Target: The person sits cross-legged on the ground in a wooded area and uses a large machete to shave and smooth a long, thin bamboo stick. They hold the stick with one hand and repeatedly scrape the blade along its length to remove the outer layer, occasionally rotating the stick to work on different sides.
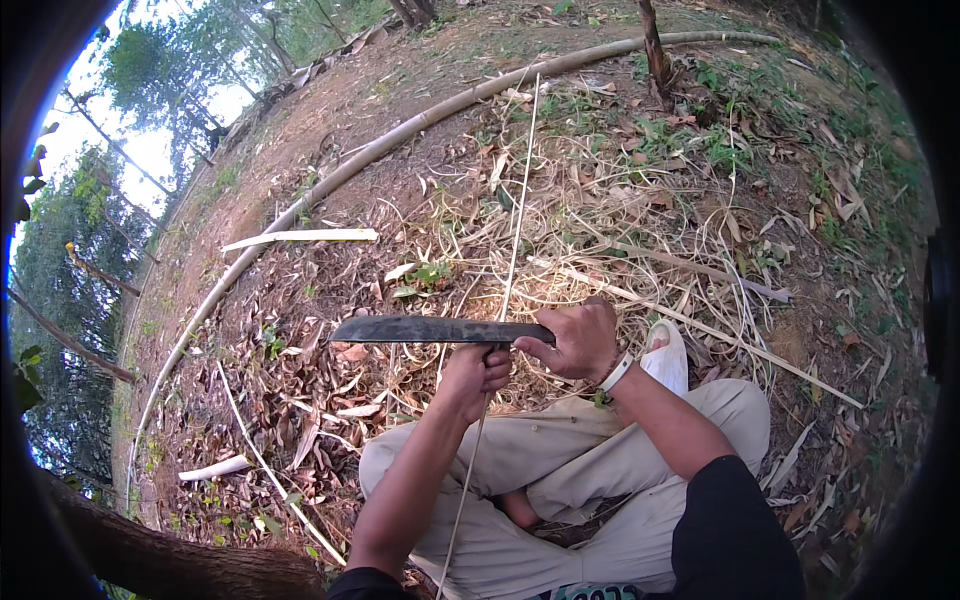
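My right hand [580,337] is wrapped round the handle of a machete, whose dark broad blade [430,330] points to the left, level across the view. Just under the blade, my left hand [473,378] is closed round a long thin bamboo strip [520,205]. The strip runs from over my lap, up through the left fist, to the far ground. Where the blade crosses the strip they appear to meet; the exact contact is hidden by the left hand's fingers. The machete's handle is mostly covered by the right hand.
A long bamboo pole [390,140] curves across the ground ahead. Curly pale shavings [600,225] pile up beyond my hands. Split bamboo pieces [300,237] lie at left, another long strip [720,340] at right. A thin stump [653,50] stands far ahead; a thick trunk [170,555] lies lower left.
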Motion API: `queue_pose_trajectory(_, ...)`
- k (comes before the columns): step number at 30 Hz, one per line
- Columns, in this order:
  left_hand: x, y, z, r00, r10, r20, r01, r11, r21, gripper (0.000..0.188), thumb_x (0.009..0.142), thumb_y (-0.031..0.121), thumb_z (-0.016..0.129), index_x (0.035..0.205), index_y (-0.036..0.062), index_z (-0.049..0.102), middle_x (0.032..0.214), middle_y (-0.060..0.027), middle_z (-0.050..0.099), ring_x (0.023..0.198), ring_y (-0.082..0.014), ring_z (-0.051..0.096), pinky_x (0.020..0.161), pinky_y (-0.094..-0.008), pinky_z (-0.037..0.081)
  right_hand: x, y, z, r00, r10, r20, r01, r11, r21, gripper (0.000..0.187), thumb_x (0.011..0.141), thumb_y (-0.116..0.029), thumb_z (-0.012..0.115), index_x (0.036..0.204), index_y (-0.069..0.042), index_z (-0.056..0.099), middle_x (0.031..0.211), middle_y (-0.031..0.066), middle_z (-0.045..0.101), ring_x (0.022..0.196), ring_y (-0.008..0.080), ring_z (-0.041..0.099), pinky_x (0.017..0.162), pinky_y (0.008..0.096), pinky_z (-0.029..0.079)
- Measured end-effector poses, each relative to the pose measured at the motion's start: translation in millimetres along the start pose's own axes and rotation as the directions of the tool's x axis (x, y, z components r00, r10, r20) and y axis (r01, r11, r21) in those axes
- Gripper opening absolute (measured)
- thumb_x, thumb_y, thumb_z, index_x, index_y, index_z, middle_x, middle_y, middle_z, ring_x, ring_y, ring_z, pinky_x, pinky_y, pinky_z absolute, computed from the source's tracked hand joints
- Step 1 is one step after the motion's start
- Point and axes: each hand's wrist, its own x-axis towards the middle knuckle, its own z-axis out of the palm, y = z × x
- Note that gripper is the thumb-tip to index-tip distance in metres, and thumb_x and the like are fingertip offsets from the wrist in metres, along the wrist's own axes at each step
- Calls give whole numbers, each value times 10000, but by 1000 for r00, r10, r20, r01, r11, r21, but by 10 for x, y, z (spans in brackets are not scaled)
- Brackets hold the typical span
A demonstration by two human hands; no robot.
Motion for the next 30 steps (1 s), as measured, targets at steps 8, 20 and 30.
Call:
queue_pose_trajectory(8, -923, -428, -23, 987, -156, 22, 155, 986, 61, 335, 1062, 342, 419, 887, 70, 505, 608, 68, 315, 456, -24, 247, 391, -188, 209, 104, 972, -150, 874, 484, -50, -484, 875, 14, 741, 902, -721, 431, 655, -54, 641, 576, 177, 586, 607, 380, 629, 555, 492, 471)
queue_pose_trajectory(20, -736, -74, -269, 964, 211, -163, -160, 947, 280, 189, 1038, 199, 457, 1023, 50, 572, 703, -4, 512, 497, -36, 336, 433, -185, 262, 96, 882, -378, 855, 453, -252, -369, 874, 317, 679, 962, -628, 440, 641, -42, 561, 512, 123, 476, 485, 288, 488, 509, 444, 344)
queue_pose_trajectory(30, -3, -53, -247, 925, 366, 103, -362, 765, 533, 168, 1005, 140, 510, 906, 28, 586, 643, 44, 468, 524, -44, 406, 458, -245, 315, 28, -171, -36, 1000, 27, 10, -28, 996, 88, 541, 904, -593, 561, 674, -106, 603, 551, 102, 580, 495, 308, 609, 478, 420, 450)
